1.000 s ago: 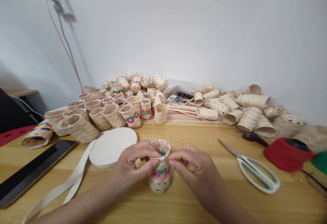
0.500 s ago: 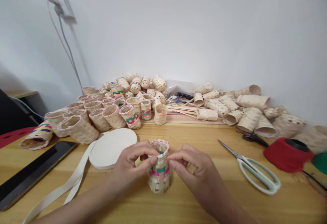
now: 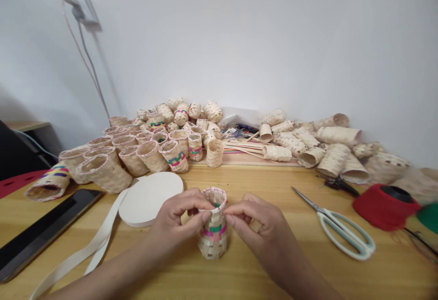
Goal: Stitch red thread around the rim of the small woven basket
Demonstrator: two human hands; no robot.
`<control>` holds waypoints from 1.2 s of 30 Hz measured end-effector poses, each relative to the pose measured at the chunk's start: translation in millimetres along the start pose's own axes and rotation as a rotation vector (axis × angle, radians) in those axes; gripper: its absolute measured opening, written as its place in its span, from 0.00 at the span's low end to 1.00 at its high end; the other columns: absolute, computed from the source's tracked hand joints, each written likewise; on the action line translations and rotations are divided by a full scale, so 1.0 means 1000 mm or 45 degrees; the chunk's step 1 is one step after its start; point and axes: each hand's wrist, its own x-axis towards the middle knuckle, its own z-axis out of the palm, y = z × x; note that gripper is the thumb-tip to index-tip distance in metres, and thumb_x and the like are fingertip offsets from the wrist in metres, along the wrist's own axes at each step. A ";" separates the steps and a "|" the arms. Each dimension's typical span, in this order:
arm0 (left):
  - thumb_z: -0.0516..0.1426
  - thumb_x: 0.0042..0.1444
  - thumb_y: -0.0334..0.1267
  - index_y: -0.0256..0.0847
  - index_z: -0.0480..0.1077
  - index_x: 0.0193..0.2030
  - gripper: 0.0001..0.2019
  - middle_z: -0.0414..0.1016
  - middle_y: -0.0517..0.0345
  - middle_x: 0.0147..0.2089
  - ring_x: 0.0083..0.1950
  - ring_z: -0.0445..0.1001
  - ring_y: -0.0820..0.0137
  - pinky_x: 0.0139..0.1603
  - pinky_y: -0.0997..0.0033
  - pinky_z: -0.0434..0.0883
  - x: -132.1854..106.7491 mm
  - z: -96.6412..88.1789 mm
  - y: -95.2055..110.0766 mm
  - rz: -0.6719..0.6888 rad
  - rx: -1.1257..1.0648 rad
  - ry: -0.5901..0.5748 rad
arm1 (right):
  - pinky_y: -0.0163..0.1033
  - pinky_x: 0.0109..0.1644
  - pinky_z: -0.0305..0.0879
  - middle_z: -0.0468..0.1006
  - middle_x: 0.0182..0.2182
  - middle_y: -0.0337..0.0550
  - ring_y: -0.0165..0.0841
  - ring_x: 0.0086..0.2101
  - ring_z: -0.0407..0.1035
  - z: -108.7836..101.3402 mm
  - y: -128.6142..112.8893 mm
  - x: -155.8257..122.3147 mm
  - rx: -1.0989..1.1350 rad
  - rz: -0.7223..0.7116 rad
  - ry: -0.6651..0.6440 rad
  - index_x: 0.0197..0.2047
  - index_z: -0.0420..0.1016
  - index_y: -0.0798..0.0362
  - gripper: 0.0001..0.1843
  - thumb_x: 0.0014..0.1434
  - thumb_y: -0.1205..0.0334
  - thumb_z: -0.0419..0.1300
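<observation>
A small woven basket (image 3: pixel 212 244) stands upright on the table in front of me, with green, purple and pink strips in its weave. Red-and-white binding runs round its rim. My left hand (image 3: pixel 186 213) is closed, thumb and fingers pinching the rim on the left front. On the right side, my right hand (image 3: pixel 255 220) holds thumb and forefinger pressed together close to the rim. Whatever is between those right fingertips is too small to make out.
Scissors (image 3: pixel 337 227) and a red thread spool (image 3: pixel 385 208) lie to the right. A white tape roll (image 3: pixel 150 199) and a black phone (image 3: pixel 48 231) are on the left. Woven baskets (image 3: pixel 152 155) crowd the back, with more baskets (image 3: pixel 333 161) at back right and thin strips (image 3: pixel 242 147) between.
</observation>
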 end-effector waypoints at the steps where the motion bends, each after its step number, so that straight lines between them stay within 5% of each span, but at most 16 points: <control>1: 0.57 0.55 0.31 0.38 0.77 0.32 0.07 0.73 0.57 0.27 0.30 0.69 0.72 0.30 0.76 0.65 0.000 0.000 0.000 0.009 -0.004 -0.006 | 0.33 0.31 0.59 0.74 0.25 0.36 0.28 0.27 0.66 0.000 0.000 0.000 0.007 -0.003 -0.007 0.33 0.79 0.49 0.09 0.55 0.71 0.59; 19: 0.57 0.55 0.30 0.39 0.77 0.32 0.07 0.73 0.57 0.27 0.30 0.69 0.73 0.30 0.76 0.65 -0.001 0.000 -0.001 0.053 0.004 0.003 | 0.32 0.32 0.58 0.73 0.24 0.36 0.27 0.28 0.66 -0.002 -0.002 0.001 0.011 0.009 -0.047 0.32 0.79 0.51 0.10 0.54 0.74 0.59; 28: 0.58 0.54 0.26 0.39 0.74 0.37 0.06 0.73 0.60 0.29 0.29 0.67 0.75 0.29 0.78 0.63 -0.002 0.003 0.001 0.296 0.139 0.031 | 0.30 0.32 0.60 0.72 0.25 0.35 0.26 0.28 0.66 0.000 0.000 0.001 0.224 0.091 -0.124 0.29 0.75 0.53 0.06 0.57 0.70 0.60; 36: 0.57 0.56 0.24 0.36 0.71 0.38 0.06 0.73 0.55 0.31 0.31 0.63 0.71 0.31 0.71 0.59 -0.008 -0.002 0.007 0.661 0.616 0.005 | 0.33 0.32 0.58 0.70 0.25 0.37 0.29 0.28 0.65 0.002 0.004 -0.004 -0.143 -0.172 0.021 0.31 0.73 0.53 0.06 0.59 0.70 0.58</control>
